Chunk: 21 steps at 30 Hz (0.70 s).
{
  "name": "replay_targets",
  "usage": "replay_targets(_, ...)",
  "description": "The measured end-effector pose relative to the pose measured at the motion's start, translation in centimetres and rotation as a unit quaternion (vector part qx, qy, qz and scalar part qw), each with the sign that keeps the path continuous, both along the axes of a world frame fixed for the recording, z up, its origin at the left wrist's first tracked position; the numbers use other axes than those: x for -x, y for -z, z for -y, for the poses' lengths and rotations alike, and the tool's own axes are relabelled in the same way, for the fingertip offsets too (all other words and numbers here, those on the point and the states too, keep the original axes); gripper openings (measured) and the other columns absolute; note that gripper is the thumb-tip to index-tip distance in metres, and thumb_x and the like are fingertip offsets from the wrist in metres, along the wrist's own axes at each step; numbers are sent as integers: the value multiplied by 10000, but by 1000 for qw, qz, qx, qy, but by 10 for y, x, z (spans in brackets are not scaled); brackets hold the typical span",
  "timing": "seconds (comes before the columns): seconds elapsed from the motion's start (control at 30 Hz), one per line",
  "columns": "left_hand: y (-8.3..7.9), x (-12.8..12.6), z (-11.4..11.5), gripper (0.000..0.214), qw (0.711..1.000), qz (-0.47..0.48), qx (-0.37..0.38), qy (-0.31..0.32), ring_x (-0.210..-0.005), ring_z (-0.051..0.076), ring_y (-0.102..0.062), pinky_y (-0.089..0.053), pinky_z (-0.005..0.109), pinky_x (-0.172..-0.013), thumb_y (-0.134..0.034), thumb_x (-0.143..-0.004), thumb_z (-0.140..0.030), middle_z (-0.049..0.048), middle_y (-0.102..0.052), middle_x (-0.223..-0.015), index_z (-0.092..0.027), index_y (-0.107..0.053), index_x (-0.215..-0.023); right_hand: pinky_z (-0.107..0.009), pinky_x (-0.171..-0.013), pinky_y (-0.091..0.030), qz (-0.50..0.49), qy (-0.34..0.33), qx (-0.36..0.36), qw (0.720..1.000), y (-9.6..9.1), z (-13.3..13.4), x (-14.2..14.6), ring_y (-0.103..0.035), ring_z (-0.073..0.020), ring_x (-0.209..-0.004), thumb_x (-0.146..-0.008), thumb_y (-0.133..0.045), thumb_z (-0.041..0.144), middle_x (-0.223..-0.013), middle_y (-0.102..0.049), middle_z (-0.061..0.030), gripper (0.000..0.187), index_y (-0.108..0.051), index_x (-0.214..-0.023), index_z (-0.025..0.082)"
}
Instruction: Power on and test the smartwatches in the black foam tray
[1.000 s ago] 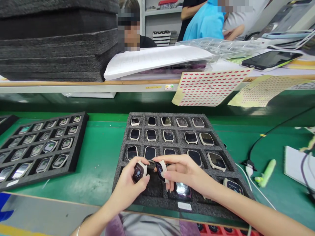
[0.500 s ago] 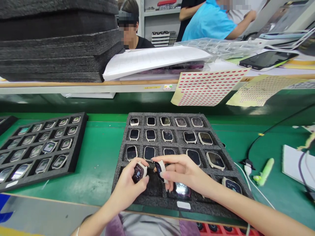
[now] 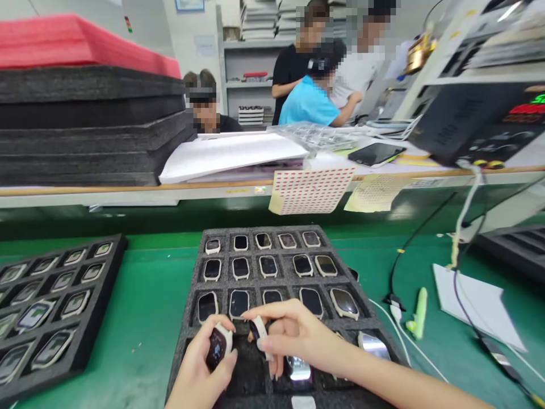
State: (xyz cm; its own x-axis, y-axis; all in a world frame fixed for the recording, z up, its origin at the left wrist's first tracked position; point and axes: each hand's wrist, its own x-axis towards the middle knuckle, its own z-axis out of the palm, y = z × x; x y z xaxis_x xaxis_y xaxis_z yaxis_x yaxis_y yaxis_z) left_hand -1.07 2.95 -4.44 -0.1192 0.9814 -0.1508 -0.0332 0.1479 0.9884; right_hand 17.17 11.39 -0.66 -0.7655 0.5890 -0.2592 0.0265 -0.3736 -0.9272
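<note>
My left hand (image 3: pixel 203 363) is closed on a smartwatch body (image 3: pixel 218 347) with a pale case, its dark screen lit with small figures and tilted up. Between thumb and fingers, my right hand (image 3: pixel 293 338) pinches a second pale smartwatch body (image 3: pixel 259 335), turned nearly edge-on. Both are held above the near rows of a dark foam tray (image 3: pixel 193 284), beside a bare compartment. Strapless watches fill the tray's far rows. Below my right hand lies a watch (image 3: pixel 299 368) whose screen reflects bright light; my right forearm hides part of the near row.
On the left sits another foam tray (image 3: pixel 91 335) of watches. Cables (image 3: pixel 395 312), a green pen-like object (image 3: pixel 420 312) and white paper (image 3: pixel 477 307) lie on the right. Stacked foam (image 3: pixel 85 130), papers and a phone (image 3: pixel 377 153) occupy the shelf. Several people are beyond it.
My view has tilted up and shifted right, so the trays appear lower and further left. Both hands still hold their watches; the right one is turned more edge-on.
</note>
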Motion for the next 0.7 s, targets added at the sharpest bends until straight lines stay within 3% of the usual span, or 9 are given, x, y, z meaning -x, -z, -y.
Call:
replay_targets(0.1,1,-2,-2,332,999,32,6,4,-384,55,-291,-225,173,-379,-693,-743,-396,-93,-366,-531,-219,-512,-958,-209,-475,-520,-21,6,-8,1000,3,0,-2,-621,-115,-442,-703,-792,379,-629,-620,9,564,-623,-1181,132)
replay_targets(0.23,2,-2,-2,323,1000,16,-10,5,-406,49,-315,-249,162,-396,-725,-718,-386,-85,-382,-541,-201,-532,-901,-214,-489,-531,-46,9,3,999,5,1,-1,-632,-114,-458,-695,-804,357,-690,-617,-6,536,-641,-1153,131)
replay_targets(0.37,1,-1,-2,426,999,49,10,-4,-390,61,-363,-331,172,-377,-679,-778,-384,-73,-463,-576,-205,-494,-1118,-226,-488,-536,-66,4,42,997,3,-1,1,-683,-171,-585,-716,-786,350,-891,-656,-93,576,-592,-1215,137)
replay_targets(0.53,-2,7,-1,421,984,172,-20,37,-720,175,-591,-500,266,-582,-627,-827,-303,61,-615,-866,-188,-493,-1210,-213,-490,-535,-51,11,59,997,-5,-6,0,-666,-180,-701,-800,-705,290,-966,-652,-120,510,-533,-1259,147)
replay_targets(0.7,-6,15,1,379,965,254,2,66,-892,232,-602,-518,339,-695,-514,-858,-162,105,-628,-984,-184,-501,-1237,-183,-485,-507,-19,12,39,999,-8,-7,2,-604,-143,-718,-829,-663,269,-967,-608,-73,515,-488,-1308,197)
